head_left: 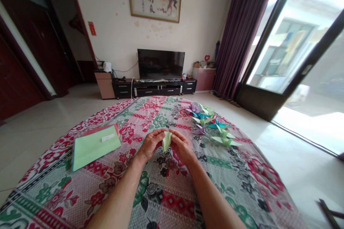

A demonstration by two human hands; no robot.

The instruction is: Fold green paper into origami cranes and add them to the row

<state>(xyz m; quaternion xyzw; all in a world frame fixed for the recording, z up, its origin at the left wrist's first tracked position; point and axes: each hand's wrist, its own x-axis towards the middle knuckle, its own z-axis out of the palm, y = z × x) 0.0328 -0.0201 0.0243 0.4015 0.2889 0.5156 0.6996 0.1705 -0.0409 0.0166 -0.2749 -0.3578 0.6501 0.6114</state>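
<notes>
A small light green folded paper (166, 141) is pinched between my two hands, above the middle of the patterned cloth. Its pointed end faces down toward me. My left hand (151, 144) grips its left edge with thumb and fingers. On the other side, my right hand (182, 145) has its fingers closed on the right edge. Some fingertips are hidden behind the paper. Off to the right lies a group of folded paper cranes (225, 136) in green, blue and purple. Left of my hands is a stack of coloured paper sheets (94, 150), light green on top.
A flowered red, green and grey cloth (177, 204) covers the round table. On the green sheet lies a small white slip (108, 137). Beyond the table stand a low black cabinet (161, 88) and a television (161, 63). At right are a purple curtain (239, 32) and a glass door (282, 50).
</notes>
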